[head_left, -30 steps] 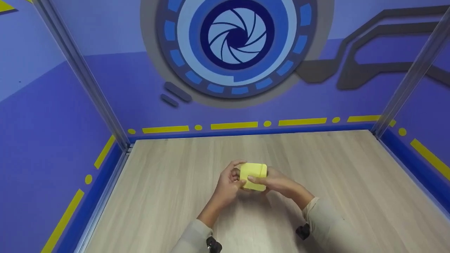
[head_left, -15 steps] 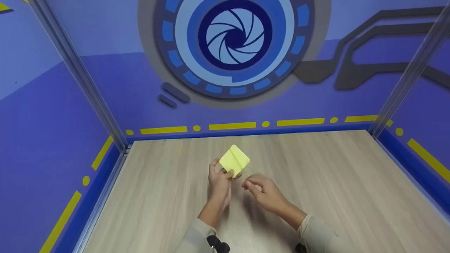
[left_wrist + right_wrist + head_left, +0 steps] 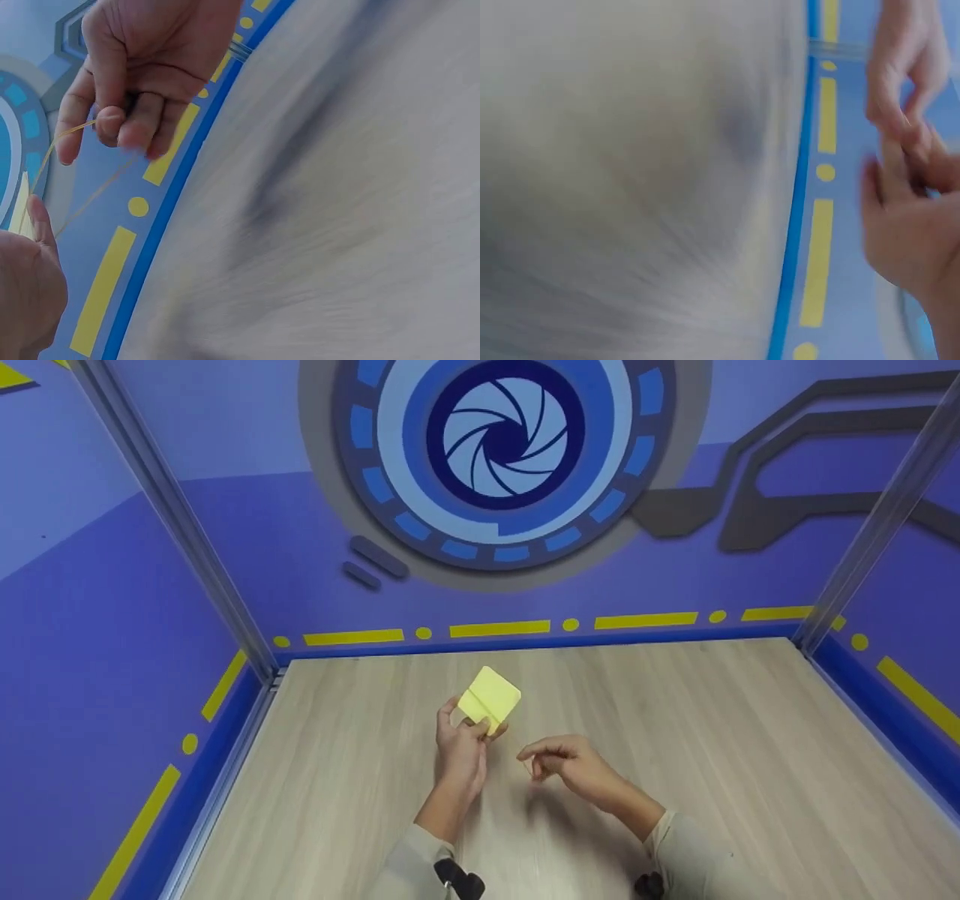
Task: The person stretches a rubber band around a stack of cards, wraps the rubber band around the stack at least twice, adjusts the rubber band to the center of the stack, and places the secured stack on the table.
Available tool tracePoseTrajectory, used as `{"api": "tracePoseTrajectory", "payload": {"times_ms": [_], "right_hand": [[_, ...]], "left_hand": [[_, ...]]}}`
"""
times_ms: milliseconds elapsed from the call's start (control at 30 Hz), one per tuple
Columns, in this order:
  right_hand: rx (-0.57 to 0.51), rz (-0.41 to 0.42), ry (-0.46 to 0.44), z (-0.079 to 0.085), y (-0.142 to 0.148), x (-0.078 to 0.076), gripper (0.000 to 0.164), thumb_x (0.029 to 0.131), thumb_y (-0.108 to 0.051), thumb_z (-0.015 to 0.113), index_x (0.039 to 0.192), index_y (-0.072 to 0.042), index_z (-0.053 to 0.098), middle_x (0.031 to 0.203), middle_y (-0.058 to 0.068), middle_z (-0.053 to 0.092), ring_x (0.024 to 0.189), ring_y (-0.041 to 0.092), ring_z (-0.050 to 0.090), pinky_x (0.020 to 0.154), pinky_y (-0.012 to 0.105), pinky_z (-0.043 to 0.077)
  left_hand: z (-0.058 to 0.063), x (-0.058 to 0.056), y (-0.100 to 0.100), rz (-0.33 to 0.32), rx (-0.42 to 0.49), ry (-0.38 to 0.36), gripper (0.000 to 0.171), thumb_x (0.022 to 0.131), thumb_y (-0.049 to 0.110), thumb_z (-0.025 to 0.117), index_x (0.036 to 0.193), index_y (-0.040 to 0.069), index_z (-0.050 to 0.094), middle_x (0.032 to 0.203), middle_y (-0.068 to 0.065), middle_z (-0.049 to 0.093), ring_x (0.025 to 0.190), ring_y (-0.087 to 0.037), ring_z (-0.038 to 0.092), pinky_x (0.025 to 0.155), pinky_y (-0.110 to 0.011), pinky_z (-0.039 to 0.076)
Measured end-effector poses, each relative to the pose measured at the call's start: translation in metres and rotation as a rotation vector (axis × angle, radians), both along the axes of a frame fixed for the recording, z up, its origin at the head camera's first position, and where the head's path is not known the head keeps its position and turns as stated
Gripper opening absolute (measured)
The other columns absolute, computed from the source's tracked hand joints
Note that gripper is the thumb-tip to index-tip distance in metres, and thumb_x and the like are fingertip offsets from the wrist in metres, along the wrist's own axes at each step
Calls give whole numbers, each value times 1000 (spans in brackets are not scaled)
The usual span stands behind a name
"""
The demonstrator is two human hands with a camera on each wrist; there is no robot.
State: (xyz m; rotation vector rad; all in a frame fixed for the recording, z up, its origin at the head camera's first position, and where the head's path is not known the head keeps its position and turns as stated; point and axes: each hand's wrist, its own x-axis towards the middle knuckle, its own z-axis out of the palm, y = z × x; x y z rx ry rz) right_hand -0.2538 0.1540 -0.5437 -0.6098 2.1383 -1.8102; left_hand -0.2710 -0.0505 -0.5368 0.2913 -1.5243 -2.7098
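Here, right hand (image 3: 586,771) crooked round band (image 3: 73,130)

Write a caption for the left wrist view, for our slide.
A thin band stretches from the right grip towards the left grip, which holds a yellow piece.

Booth (image 3: 176,521), printed blue panels (image 3: 90,660), wood-grain tabletop (image 3: 637,697)

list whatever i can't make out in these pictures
Head view: back of the yellow square, turned away; most of the band, too thin.
Left wrist view: most of the square, hidden by left hand or picture edge.
Right wrist view: fingers of the right hand, blurred.
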Motion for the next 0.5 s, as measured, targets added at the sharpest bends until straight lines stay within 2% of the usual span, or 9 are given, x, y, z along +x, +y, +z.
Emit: {"api": "tracePoseTrajectory", "payload": {"times_ms": [100, 133, 200, 267, 400, 500], "right_hand": [[-19, 97, -184, 3, 6, -8, 31, 104, -5, 62, 130, 7, 72, 82, 1, 72, 72, 10, 71, 73, 28, 66], [-21, 123, -213, 5, 7, -10, 34, 103, -9, 65, 133, 6, 71, 81, -1, 72, 70, 9, 71, 70, 27, 66], [-26, 153, -204, 7, 7, -12, 39, 104, -15, 67, 138, 4, 68, 82, -5, 74, 72, 7, 71, 72, 27, 66], [-42, 162, -135, 8, 6, -11, 43, 105, -18, 66, 143, 2, 65, 90, -3, 78, 79, 8, 74, 79, 31, 68], [-19, 127, 102, 6, -2, -3, 46, 109, -18, 60, 153, -2, 55, 119, 18, 76, 98, 20, 80, 95, 45, 66], [48, 78, 235, 2, -9, 4, 49, 112, -17, 54, 160, -9, 48, 127, 29, 69, 100, 29, 81, 96, 47, 66]], "left_hand": [[-1, 2, 1, -18, -71, 4, 71, 102, -10, 51, 163, 13, 24, 146, -29, 52, 127, -32, 68, 98, -37, 65], [-2, 3, 1, -26, -99, 8, 70, 101, -10, 51, 162, 12, 26, 143, -29, 54, 124, -30, 70, 96, -37, 66], [-4, 3, 1, -38, -150, 5, 70, 99, -11, 53, 161, 13, 31, 137, -28, 59, 117, -28, 72, 92, -37, 67], [-5, 4, 0, -43, -196, 2, 69, 98, -12, 54, 160, 13, 35, 133, -27, 61, 113, -26, 72, 89, -35, 67], [-6, 3, -3, -45, -224, 4, 68, 98, -11, 54, 159, 14, 37, 133, -27, 62, 114, -26, 72, 88, -33, 67], [-6, 2, -4, -53, -219, 10, 68, 99, -11, 53, 160, 13, 35, 136, -28, 60, 119, -29, 72, 90, -34, 67]]}}
